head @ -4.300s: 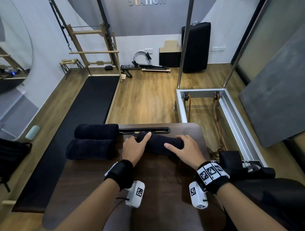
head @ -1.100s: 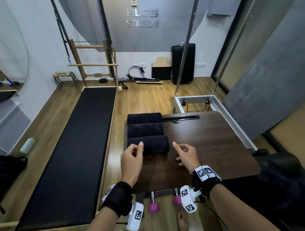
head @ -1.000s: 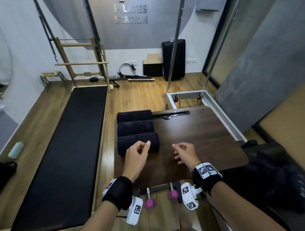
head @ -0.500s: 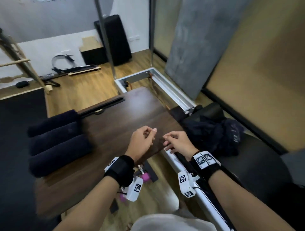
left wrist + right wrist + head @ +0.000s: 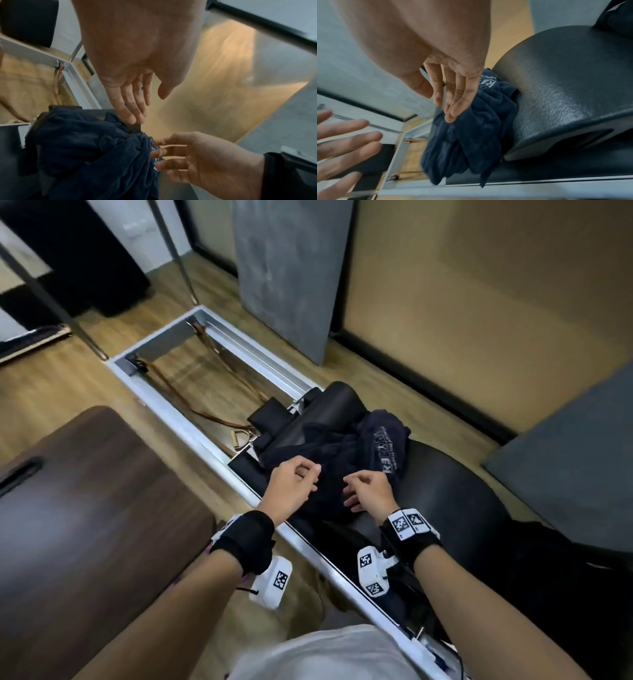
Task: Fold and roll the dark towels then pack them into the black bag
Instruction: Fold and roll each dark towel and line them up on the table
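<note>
Crumpled dark towel (image 5: 346,453) heaped on black padded carriage (image 5: 455,508); left hand (image 5: 291,486) and right hand (image 5: 368,491) hover over it, fingers loose, grasping nothing.

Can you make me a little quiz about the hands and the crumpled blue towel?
1. True or false: the left hand is gripping the crumpled towel.
2. What does the towel lie on: A the brown table, B the black padded carriage, C the floor?
3. Fill in: the towel's colour is dark ____.

Key: 1 false, both the left hand and right hand hover open above it. 2 B. 3 blue.
</note>
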Demonstrator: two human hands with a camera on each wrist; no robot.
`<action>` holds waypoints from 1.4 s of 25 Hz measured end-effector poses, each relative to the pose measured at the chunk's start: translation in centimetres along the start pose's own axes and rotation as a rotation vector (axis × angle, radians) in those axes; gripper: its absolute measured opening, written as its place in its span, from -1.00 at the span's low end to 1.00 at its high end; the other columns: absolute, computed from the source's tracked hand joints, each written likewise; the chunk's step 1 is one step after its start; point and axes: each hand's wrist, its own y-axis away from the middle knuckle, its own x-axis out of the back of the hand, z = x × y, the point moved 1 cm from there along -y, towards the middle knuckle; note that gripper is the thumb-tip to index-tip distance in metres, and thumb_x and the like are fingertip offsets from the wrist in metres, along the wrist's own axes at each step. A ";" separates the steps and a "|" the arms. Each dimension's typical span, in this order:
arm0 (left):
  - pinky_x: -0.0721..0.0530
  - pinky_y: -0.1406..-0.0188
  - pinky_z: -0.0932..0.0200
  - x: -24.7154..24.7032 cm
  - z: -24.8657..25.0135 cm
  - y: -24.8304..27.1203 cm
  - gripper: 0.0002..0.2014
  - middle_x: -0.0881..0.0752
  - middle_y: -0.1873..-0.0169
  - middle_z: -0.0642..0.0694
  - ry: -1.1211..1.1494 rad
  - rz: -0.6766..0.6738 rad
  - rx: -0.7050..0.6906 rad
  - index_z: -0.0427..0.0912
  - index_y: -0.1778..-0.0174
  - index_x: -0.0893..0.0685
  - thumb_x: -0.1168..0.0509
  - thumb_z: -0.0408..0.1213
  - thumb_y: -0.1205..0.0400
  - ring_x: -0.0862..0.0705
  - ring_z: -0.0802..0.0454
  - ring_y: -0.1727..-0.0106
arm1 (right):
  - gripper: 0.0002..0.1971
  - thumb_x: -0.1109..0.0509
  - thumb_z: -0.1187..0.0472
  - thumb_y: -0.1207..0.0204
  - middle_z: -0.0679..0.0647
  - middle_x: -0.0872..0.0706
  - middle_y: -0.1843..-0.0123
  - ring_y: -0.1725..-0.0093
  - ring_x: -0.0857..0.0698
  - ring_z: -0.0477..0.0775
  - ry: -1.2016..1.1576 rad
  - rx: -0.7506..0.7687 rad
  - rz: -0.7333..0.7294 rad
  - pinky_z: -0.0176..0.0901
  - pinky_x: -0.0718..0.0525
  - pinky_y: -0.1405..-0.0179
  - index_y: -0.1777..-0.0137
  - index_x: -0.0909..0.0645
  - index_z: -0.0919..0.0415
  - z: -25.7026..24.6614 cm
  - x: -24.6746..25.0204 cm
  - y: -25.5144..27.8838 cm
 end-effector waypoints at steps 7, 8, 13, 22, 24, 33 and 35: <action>-0.65 0.20 0.36 -4.1 -2.1 -5.7 -0.90 -0.87 0.03 -0.13 -0.013 -0.006 0.195 -0.08 -0.04 -0.78 -0.37 -0.20 -0.80 -0.82 0.21 0.16 | -0.47 -0.32 0.37 -0.68 0.27 -0.81 -0.04 0.18 -0.85 0.27 0.209 -0.055 -0.118 0.09 -0.84 0.24 -0.61 -0.52 -0.04 1.0 1.0 -7.8; -0.64 0.22 0.38 -4.2 -2.4 -6.1 -0.91 -0.87 0.04 -0.14 -0.021 -0.010 0.208 -0.06 -0.02 -0.77 -0.37 -0.23 -0.80 -0.82 0.18 0.15 | -0.38 -0.35 0.36 -0.66 0.28 -0.81 -0.05 0.11 -0.87 0.31 0.260 -0.050 -0.150 0.08 -0.83 0.22 -0.66 -0.44 -0.13 1.0 0.6 -8.5; -0.67 0.17 0.26 -4.1 -3.0 -7.4 -0.89 -0.87 0.05 -0.20 -0.052 0.029 0.266 -0.07 0.02 -0.77 -0.37 -0.25 -0.79 -0.82 0.15 0.16 | -0.94 -0.53 0.26 -0.58 0.15 -0.81 -0.01 -0.09 -0.79 0.29 0.501 0.035 -0.004 0.06 -0.76 -0.10 0.00 -0.73 0.10 1.6 0.0 -10.7; -0.59 -0.50 0.10 -5.9 -2.6 -7.4 -0.32 -0.61 -0.46 -0.04 -0.184 -0.098 0.219 -0.19 -0.70 -0.48 -0.54 -0.12 -0.68 -0.61 0.01 -0.48 | -0.89 -0.42 0.40 -0.64 0.07 -0.63 0.06 0.14 -0.63 0.00 0.076 0.321 0.041 -0.03 -0.69 -0.01 0.11 -0.64 0.24 -1.8 3.7 -9.0; -0.47 -0.65 0.08 -6.4 -1.8 -7.1 -0.15 -0.50 -0.57 0.03 -0.199 -0.158 0.167 -0.17 -0.77 -0.37 -0.61 -0.08 -0.62 -0.50 0.06 -0.59 | -0.87 -0.35 0.35 -0.73 0.07 -0.60 0.14 0.16 -0.61 0.02 -0.095 0.322 -0.008 -0.01 -0.76 0.21 0.07 -0.59 0.20 -3.4 4.7 -7.9; -0.75 -0.15 0.13 -3.4 6.8 -1.5 -0.83 -0.87 -0.06 -0.03 0.083 -0.036 -0.184 -0.11 -0.25 -0.78 -0.31 -0.20 -0.85 -0.82 0.06 -0.15 | -0.90 -0.45 0.38 -0.70 0.05 -0.78 -0.01 -0.02 -0.75 -0.04 -0.354 0.548 -0.160 0.00 -0.86 0.01 -0.16 -0.66 0.29 -9.4 7.1 0.6; -0.72 -0.31 0.09 -1.9 8.4 1.3 -0.77 -0.85 -0.19 -0.06 0.130 -0.011 -0.239 -0.11 -0.36 -0.75 -0.26 -0.18 -0.88 -0.80 -0.04 -0.28 | -0.67 -0.53 0.42 -0.62 0.03 -0.83 -0.24 -0.31 -0.78 -0.05 -0.295 0.587 -0.264 -0.04 -0.79 -0.27 -0.33 -0.67 0.18 -9.5 6.9 3.3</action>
